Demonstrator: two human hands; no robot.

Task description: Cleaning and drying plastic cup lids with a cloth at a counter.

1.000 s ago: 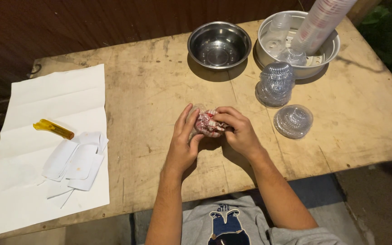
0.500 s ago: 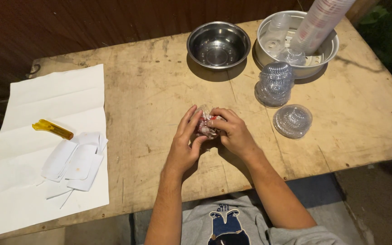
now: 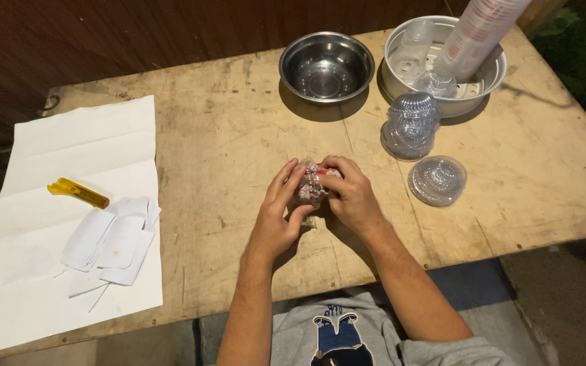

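One broad wooden table [image 3: 225,149] fills most of the view, worn and stained, with a dark wall behind it. Over its left end lies a large white paper sheet [image 3: 83,146], creased into panels, carrying a small heap of white paper slips [image 3: 111,242] and, just beyond them, a short amber tube [image 3: 78,193] lying aslant. At the far right stands a wide metal basin [image 3: 490,76] with clear plastic cups in it and a tall stack of cups [image 3: 477,30] leaning out over its rim. Just beside it on the left sits an empty steel bowl [image 3: 326,66]. In front of the basin stands a stack of clear domed lids [image 3: 412,124], and nearer the person a single clear lid [image 3: 437,179] lies flat on the wood.

Both hands meet near the middle of the table. The left hand [image 3: 281,215] cups from the left and below, fingers curled up around a small clear plastic container [image 3: 312,181] with something red and white inside. The right hand [image 3: 350,193] closes over it from the right and above, fingertips pressing on its top. The container sits directly between the two palms, gripped by both and equally near each, and whether it touches the wood cannot be told. Its shape is round, with no clear long axis visible.
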